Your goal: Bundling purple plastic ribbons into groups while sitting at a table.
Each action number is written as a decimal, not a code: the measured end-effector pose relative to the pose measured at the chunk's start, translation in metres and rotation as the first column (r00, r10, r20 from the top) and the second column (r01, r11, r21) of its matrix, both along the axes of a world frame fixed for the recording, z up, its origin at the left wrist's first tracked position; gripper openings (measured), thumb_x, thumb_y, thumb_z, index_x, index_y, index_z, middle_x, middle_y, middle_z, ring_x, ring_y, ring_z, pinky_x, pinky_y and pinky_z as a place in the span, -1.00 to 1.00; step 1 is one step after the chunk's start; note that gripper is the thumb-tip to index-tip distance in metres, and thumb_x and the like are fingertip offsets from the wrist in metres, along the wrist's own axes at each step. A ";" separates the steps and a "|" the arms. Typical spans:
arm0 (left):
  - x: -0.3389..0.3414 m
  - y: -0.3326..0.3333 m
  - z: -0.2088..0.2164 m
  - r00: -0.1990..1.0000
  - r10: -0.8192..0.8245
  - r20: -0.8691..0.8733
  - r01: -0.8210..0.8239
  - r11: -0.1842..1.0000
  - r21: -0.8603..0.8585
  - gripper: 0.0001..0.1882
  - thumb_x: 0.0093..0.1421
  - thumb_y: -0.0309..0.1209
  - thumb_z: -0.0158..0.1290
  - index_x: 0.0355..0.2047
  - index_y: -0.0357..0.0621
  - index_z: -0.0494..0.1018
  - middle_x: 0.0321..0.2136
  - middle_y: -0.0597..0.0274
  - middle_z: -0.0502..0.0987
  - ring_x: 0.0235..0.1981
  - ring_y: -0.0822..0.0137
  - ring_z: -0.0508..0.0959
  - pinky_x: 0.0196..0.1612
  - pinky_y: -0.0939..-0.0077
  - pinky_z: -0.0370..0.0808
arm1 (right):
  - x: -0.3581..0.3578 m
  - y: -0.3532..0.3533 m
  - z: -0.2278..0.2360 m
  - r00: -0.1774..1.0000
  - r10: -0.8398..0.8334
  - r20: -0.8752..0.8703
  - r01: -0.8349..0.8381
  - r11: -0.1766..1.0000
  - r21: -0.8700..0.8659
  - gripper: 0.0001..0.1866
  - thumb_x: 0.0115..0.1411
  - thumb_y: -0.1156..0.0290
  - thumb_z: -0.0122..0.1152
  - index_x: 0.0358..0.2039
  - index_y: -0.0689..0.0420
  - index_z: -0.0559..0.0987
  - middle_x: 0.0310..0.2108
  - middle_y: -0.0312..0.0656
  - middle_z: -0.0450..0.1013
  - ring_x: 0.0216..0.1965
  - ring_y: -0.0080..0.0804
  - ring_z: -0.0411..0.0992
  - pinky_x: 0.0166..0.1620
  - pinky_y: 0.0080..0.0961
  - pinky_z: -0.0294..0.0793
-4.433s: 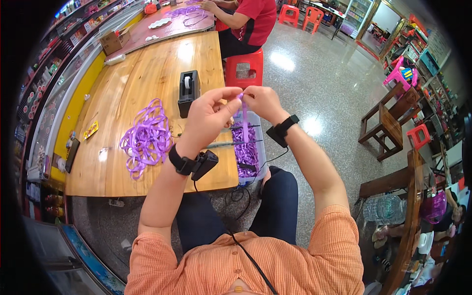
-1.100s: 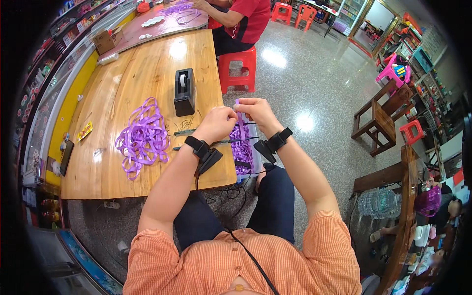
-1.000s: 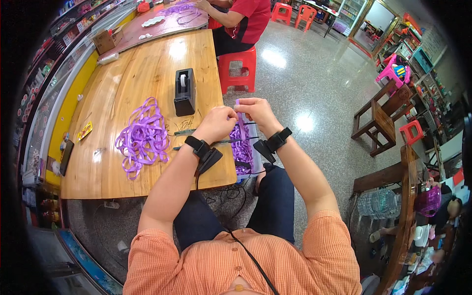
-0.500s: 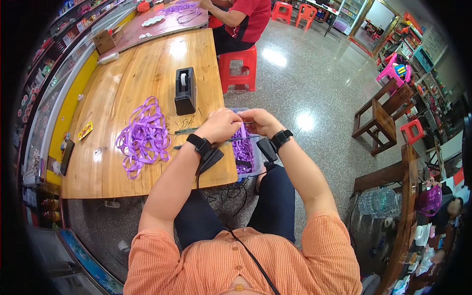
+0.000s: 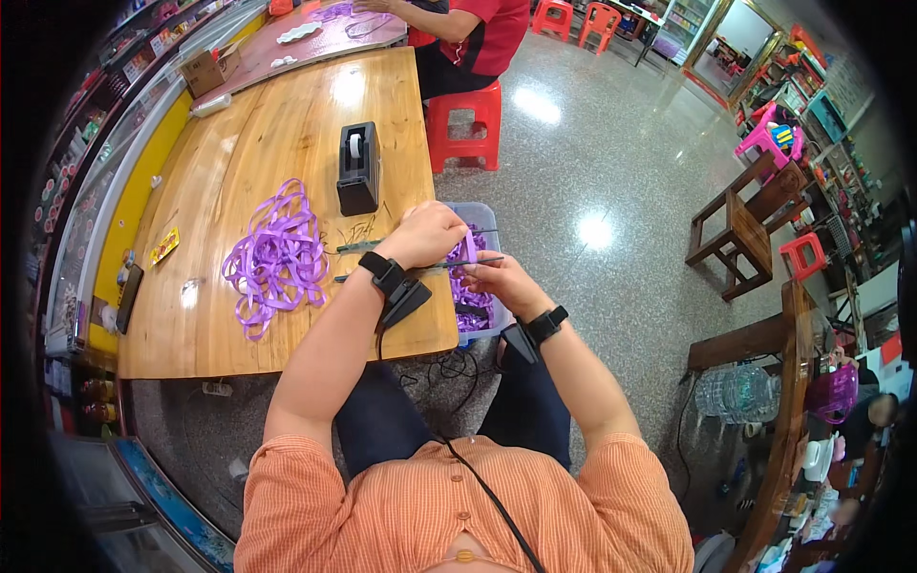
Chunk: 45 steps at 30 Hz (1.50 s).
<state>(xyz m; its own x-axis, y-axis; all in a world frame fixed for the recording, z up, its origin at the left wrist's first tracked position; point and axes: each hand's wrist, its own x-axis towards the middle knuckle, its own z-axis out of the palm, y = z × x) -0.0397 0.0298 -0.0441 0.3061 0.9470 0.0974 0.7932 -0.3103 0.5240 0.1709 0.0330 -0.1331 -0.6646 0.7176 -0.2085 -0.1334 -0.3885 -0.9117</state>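
Observation:
Over the table's right edge, my left hand (image 5: 432, 235) is closed, its fingertips pinching a purple ribbon (image 5: 469, 249) at the farther of two thin dark rods (image 5: 487, 230). My right hand (image 5: 506, 285), nearer me, is closed with thumb and fingers at the ribbon by the nearer rod (image 5: 487, 260). The ribbon spans between the rods; its exact hold in the fingers is partly hidden. Below the hands, a clear plastic bin (image 5: 496, 218) contains many purple ribbon pieces (image 5: 474, 310). A loose heap of purple ribbon (image 5: 279, 258) lies left of my left hand.
A black tape dispenser (image 5: 358, 170) stands on the wooden table (image 5: 239, 143), beyond my left hand. At the far table (image 5: 358, 38), a person in red (image 5: 487, 33) sits on a red stool (image 5: 466, 119). A wooden chair (image 5: 748, 224) stands at right.
My right hand has come down toward me, from beside my left hand at the farther rod to the nearer rod. My left hand has stayed nearly in place.

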 end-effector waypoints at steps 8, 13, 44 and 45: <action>0.001 -0.002 0.004 1.000 0.006 -0.011 -0.007 1.000 -0.019 -0.70 0.25 -0.21 0.04 -0.26 -0.14 0.63 -0.18 0.13 0.61 -0.02 0.07 0.49 0.10 0.20 0.37 | -0.002 -0.016 0.016 0.998 -0.020 0.064 0.020 1.000 0.010 -0.80 0.29 0.29 0.24 -0.27 0.18 0.62 -0.38 -0.33 0.55 -0.45 -0.66 0.43 -0.31 -0.67 0.48; 0.001 -0.002 0.005 1.000 0.019 -0.022 -0.021 0.997 -0.069 -0.70 0.25 -0.21 0.04 -0.27 -0.16 0.63 -0.18 0.11 0.61 -0.01 0.07 0.49 0.11 0.21 0.37 | -0.010 -0.025 0.019 0.999 -0.035 0.002 0.035 0.978 -0.205 -0.81 0.28 0.27 0.25 -0.34 0.13 0.59 -0.43 -0.33 0.52 -0.45 -0.66 0.43 -0.37 -0.67 0.47; 0.007 -0.040 0.040 0.828 0.355 0.435 0.130 0.632 -0.764 -0.69 0.40 -0.24 -0.10 -0.31 -0.27 0.41 -0.57 0.13 0.60 -0.77 0.46 0.49 -0.74 0.59 0.43 | -0.005 -0.048 0.047 0.965 -0.260 0.028 0.261 0.965 -0.024 -0.84 0.21 0.35 0.32 -0.44 0.13 0.55 -0.57 -0.34 0.45 -0.58 -0.63 0.38 -0.49 -0.65 0.43; 0.009 -0.042 0.041 0.808 0.361 0.465 0.181 0.599 -0.780 -0.69 0.39 -0.27 -0.11 -0.28 -0.32 0.42 -0.56 0.09 0.60 -0.72 0.40 0.53 -0.69 0.59 0.48 | -0.005 -0.048 0.047 0.965 -0.258 0.036 0.259 0.966 -0.020 -0.83 0.21 0.35 0.31 -0.44 0.13 0.55 -0.57 -0.35 0.45 -0.58 -0.63 0.38 -0.48 -0.64 0.43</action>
<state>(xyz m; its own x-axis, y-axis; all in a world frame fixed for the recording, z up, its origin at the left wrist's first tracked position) -0.0305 -0.0125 -0.0032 0.3640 0.7477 -0.5554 0.2916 0.4748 0.8304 0.1663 -0.0147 -0.0860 -0.4497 0.8584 -0.2469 -0.2024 -0.3672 -0.9079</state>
